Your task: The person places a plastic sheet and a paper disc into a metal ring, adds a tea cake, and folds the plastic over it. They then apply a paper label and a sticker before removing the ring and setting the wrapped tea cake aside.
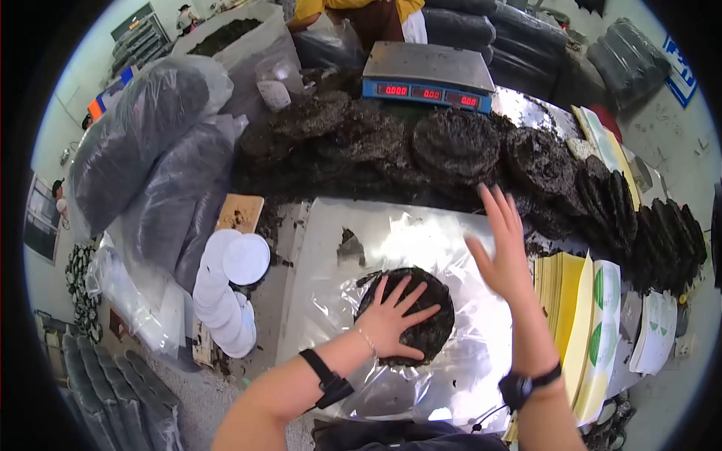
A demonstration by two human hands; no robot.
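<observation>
My left hand (392, 319) lies flat with spread fingers on a round dark cake (438, 331) that looks like dried seaweed. Beneath the cake is a shiny clear plastic sheet (323, 301) over a pale work surface. My right hand (502, 252) is raised over the right side of the sheet, fingers stretched out and holding nothing. Just beyond its fingertips sits a pile of similar round dark cakes (455, 146). A small dark scrap (350, 248) rests on the sheet, up and left of my left hand.
White paper discs (246, 259) overlap at left, near filled plastic bags (143, 143). A digital scale (425, 71) stands behind the cakes. Yellow sheets (560, 301) and green-printed labels (605, 301) are stacked at right. Across the table is a person in yellow sleeves (307, 11).
</observation>
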